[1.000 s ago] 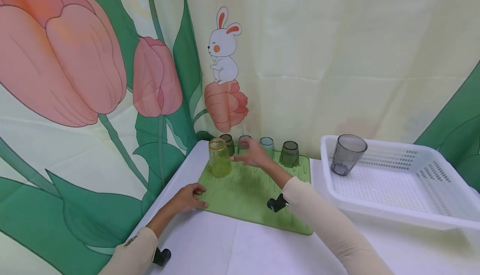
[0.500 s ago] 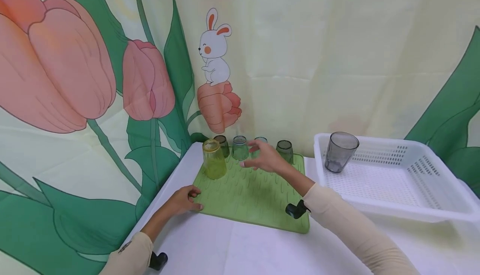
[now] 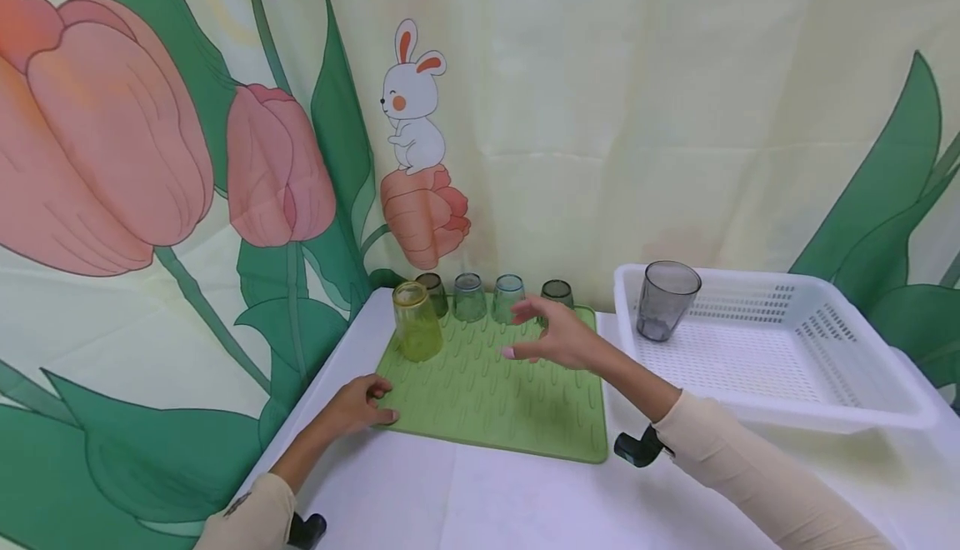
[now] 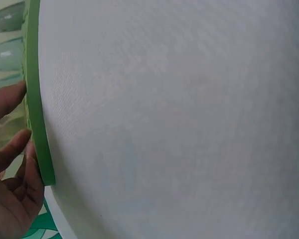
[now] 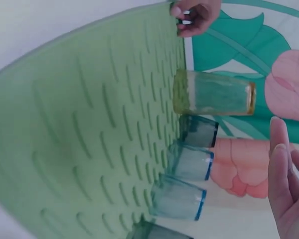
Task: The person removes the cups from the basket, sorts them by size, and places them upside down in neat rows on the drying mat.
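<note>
My right hand [image 3: 564, 338] is in the air over the right part of the green ridged mat [image 3: 487, 400], thumb and fingers spread apart, holding nothing. Beside the mat's front left corner, my left hand [image 3: 351, 407] rests with its fingertips touching the edge; in the left wrist view the fingers [image 4: 12, 149] are loosely bent there. A yellow glass [image 3: 417, 322] stands upside down on the mat's left side. Behind it is a back row: a dark glass [image 3: 432, 293], a grey-green glass [image 3: 469, 298], a blue-tinted glass [image 3: 507, 300] and another dark glass [image 3: 557, 293], partly hidden by my right hand.
To the right of the mat stands a white perforated basket [image 3: 757, 408]. A grey glass [image 3: 666, 300] leans in its left back corner, mouth up. The white-covered table [image 3: 517, 500] extends in front. A printed curtain [image 3: 562, 117] hangs close behind the glasses.
My right hand has drawn back to the right, away from the yellow glass, with its fingers loosened. The left hand keeps its place at the mat's corner. The view has turned slightly right.
</note>
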`<state>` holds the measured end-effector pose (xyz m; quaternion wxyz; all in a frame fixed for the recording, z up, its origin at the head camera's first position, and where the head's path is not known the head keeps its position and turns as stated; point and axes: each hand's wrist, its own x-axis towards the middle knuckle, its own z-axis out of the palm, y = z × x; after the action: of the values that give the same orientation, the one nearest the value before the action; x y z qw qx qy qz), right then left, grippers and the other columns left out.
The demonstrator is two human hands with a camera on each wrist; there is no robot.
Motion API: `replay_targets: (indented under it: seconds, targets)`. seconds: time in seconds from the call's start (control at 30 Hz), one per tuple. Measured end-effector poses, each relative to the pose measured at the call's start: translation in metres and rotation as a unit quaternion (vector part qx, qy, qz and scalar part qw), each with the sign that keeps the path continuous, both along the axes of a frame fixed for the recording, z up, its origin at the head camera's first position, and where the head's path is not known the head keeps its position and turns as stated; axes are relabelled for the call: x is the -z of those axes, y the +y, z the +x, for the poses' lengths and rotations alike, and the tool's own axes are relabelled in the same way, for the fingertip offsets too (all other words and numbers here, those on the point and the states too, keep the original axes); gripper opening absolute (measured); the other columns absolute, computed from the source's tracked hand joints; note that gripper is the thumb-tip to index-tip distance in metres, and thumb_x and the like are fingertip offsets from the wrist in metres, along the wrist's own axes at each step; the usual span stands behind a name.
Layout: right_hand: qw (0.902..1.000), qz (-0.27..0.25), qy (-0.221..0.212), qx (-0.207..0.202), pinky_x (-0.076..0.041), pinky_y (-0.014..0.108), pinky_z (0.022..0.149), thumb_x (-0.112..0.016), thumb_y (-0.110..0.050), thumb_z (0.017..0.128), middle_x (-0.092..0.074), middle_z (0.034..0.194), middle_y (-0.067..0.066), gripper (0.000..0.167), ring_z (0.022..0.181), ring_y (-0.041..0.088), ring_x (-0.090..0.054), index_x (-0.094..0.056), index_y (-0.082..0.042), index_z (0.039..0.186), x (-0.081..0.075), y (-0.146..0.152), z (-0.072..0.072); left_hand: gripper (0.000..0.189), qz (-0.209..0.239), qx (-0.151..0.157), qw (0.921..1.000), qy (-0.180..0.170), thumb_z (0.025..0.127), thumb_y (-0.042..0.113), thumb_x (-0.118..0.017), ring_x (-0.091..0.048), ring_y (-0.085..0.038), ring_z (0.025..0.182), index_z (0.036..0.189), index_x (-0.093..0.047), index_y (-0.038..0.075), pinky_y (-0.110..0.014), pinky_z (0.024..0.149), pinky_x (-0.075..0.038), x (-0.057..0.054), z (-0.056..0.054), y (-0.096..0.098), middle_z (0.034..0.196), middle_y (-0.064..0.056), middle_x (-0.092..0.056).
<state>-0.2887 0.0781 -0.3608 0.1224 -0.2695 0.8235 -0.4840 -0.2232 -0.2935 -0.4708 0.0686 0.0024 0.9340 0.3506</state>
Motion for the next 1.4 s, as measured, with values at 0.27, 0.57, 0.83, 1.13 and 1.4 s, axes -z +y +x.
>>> replay_targets:
  seconds: [0.27, 0.57, 0.83, 1.13, 1.4]
  targets:
    - [0.9998, -0.016, -0.001, -0.008, -0.060, 0.042, 0.071, -0.085, -0.028, 0.081, -0.060, 0.130, 0.016, 0.067, 0.068, 0.023, -0.071, -0.054, -0.006, 0.137, 0.002, 0.030, 0.014, 0.046, 0.019, 0.004, 0.9991, 0.039, 0.080, 0.019, -0.085, -0.059, -0.018, 0.088, 0.117, -0.066, 0.000, -0.031, 0.073, -0.050, -0.003, -0.002, 0.015, 0.107, -0.011, -0.066]
    - [0.9999, -0.016, -0.002, 0.003, -0.055, 0.030, 0.068, -0.085, -0.025, 0.081, -0.059, 0.130, 0.012, 0.062, 0.058, 0.020, -0.066, -0.055, -0.012, 0.134, 0.004, 0.065, 0.024, 0.049, 0.076, 0.095, 0.9908, 0.059, 0.086, 0.025, -0.080, -0.063, -0.020, 0.093, 0.125, -0.063, 0.001, -0.031, 0.076, -0.053, -0.025, -0.017, 0.057, 0.116, -0.016, -0.065]
    - [0.9992, -0.039, -0.011, 0.003, -0.057, 0.033, 0.070, -0.083, -0.016, 0.083, -0.060, 0.127, 0.018, 0.059, 0.061, 0.019, -0.068, -0.055, -0.005, 0.134, 0.003, 0.100, 0.024, 0.041, 0.096, 0.148, 0.9825, 0.058, 0.087, 0.028, -0.079, -0.063, -0.017, 0.096, 0.122, -0.064, 0.012, -0.030, 0.076, -0.055, -0.045, -0.028, 0.102, 0.118, -0.015, -0.065]
    - [0.9976, -0.027, 0.005, 0.064, -0.059, 0.040, 0.070, -0.081, -0.016, 0.085, -0.061, 0.127, 0.021, 0.057, 0.072, 0.024, -0.072, -0.055, -0.002, 0.133, -0.010, 0.136, 0.011, 0.041, 0.117, 0.175, 0.9761, 0.054, 0.087, 0.032, -0.079, -0.063, -0.016, 0.096, 0.122, -0.064, 0.015, -0.032, 0.074, -0.055, -0.066, -0.039, 0.143, 0.112, -0.001, -0.064]
    - [0.9816, 0.027, 0.042, 0.184, -0.057, 0.033, 0.069, -0.076, -0.031, 0.090, -0.051, 0.141, 0.025, 0.070, 0.081, 0.018, -0.073, -0.045, -0.002, 0.145, -0.028, 0.172, -0.012, 0.043, 0.140, 0.217, 0.9644, 0.056, 0.088, 0.032, -0.078, -0.064, -0.014, 0.098, 0.125, -0.063, 0.015, -0.029, 0.074, -0.056, -0.070, -0.053, 0.175, 0.115, -0.002, -0.064]
